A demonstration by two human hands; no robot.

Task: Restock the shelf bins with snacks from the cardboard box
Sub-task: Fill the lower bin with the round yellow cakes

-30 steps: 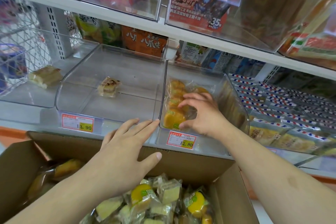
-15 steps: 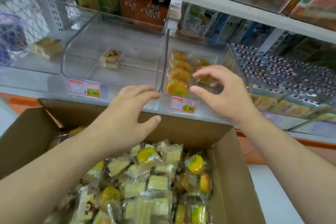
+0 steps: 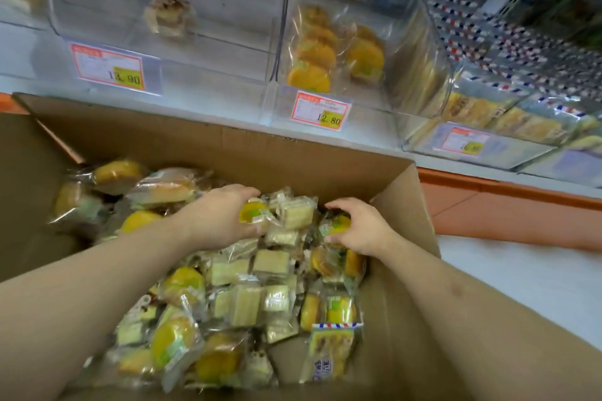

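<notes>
The open cardboard box (image 3: 267, 153) sits below the shelf, full of wrapped snacks: round yellow cakes and pale square cakes (image 3: 294, 213). My left hand (image 3: 221, 218) is down in the box, fingers curled round a wrapped round yellow cake (image 3: 254, 210). My right hand (image 3: 361, 228) grips another wrapped yellow cake (image 3: 337, 226) near the box's right wall. On the shelf above, the clear bin (image 3: 407, 52) priced 12.80 holds several yellow cakes (image 3: 309, 76). The clear bin (image 3: 208, 52) priced 13.90 holds one brown-topped cake (image 3: 167, 15).
Right of the 12.80 bin, a low clear bin (image 3: 488, 146) holds packets with red-and-blue striped edges. One such striped packet (image 3: 332, 352) lies at the box's near right. An orange strip (image 3: 508, 189) runs under the shelf, with pale floor beyond the box.
Both hands have dropped from the shelf bins into the box and closed on wrapped yellow cakes. The view has tilted down toward the box.
</notes>
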